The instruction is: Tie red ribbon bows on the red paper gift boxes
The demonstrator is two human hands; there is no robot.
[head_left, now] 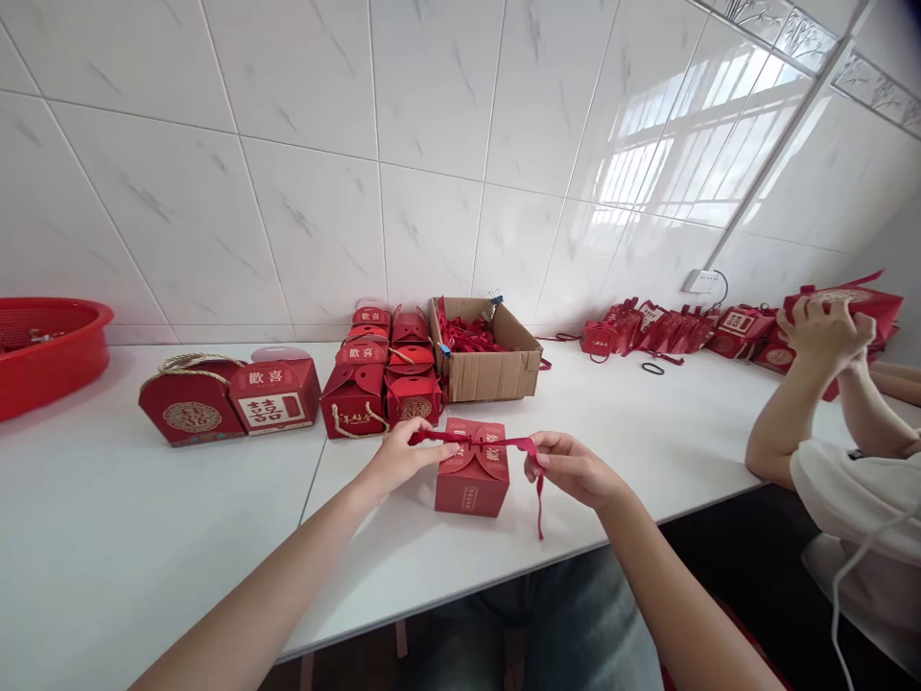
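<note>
Red ribbon stretched across a small red box

The box sits just below the middle of the frame, upright on the white surface, ribbon running over its closed top. I can see the left hand pinching the ribbon at one side, a fingertip over the lid. The right hand grips it opposite, a loose end dangling below. Just behind stands an open cardboard carton heaped with red ribbons, with a cluster of red boxes to its left. Farther left are two larger boxes side by side, then a red plastic basket at the left edge. Toward the right, a black ring lies near a row of red packages; at the right edge, a co-worker's hands hold up another red box.
</note>
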